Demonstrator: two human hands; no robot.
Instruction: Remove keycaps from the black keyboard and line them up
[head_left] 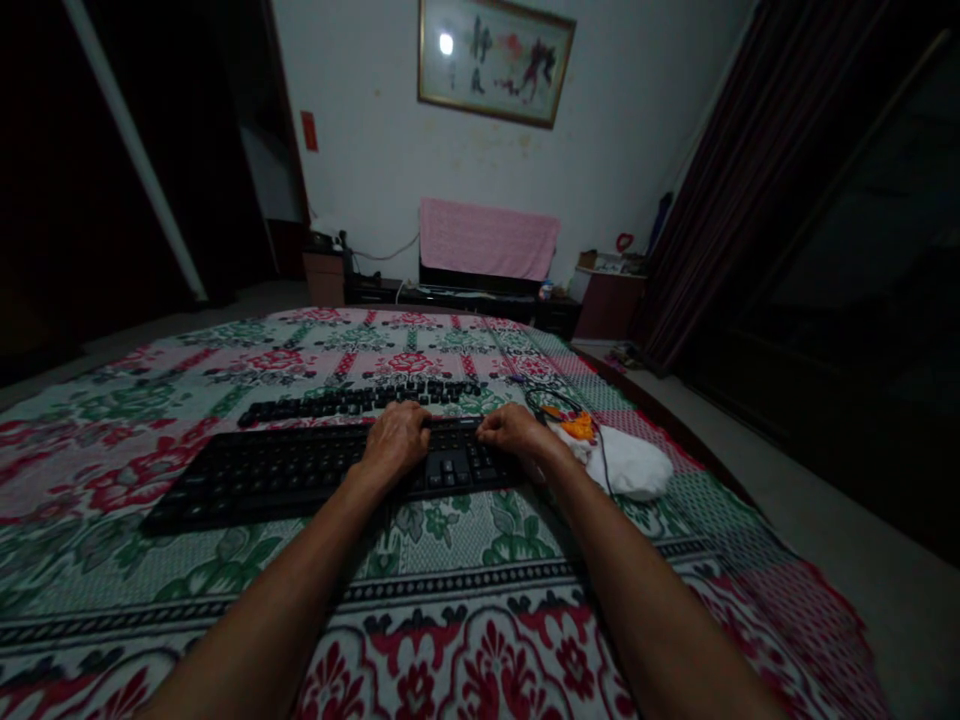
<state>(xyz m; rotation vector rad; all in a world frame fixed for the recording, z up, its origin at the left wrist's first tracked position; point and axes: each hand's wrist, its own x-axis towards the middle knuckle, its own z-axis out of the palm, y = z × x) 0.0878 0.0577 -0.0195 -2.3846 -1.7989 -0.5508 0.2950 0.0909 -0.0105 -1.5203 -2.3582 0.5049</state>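
Black keyboard (277, 468) beneath both hands (396, 438)

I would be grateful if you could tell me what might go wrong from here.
The small black pieces, apparently keycaps, lie just behind the keyboard; the left hand could scatter them. The black cable beside the right hand might snag the forearm. The patterned cloth looks soft, so the keyboard may shift.
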